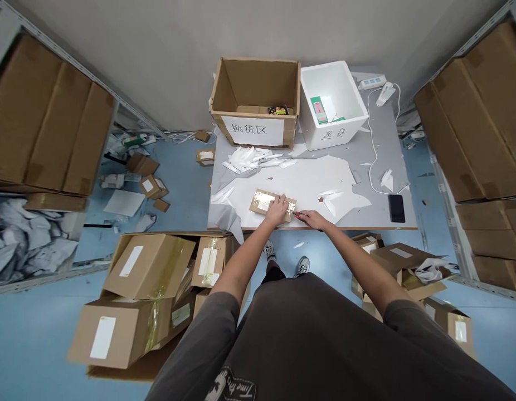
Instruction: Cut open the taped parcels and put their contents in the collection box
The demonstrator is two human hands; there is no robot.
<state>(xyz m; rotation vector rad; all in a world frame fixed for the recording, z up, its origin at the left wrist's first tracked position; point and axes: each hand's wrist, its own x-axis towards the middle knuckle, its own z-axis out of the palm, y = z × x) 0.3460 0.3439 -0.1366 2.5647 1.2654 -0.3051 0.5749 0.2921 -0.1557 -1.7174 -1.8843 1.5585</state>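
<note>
A small brown cardboard box with a white label and shiny tape lies slightly turned near the front edge of the table. Over its top and far edge my left hand is closed, gripping it against the table. At the box's right end is my right hand, closed around a red and black utility knife. The blade end meets the taped right side; how deep it sits I cannot tell. Under the box spreads a torn white sheet.
Behind stand a large cardboard box and a white foam box with small packages inside. Paper scraps lie at left. A phone, power strip and white cable are at right. Cartons crowd the floor on both sides.
</note>
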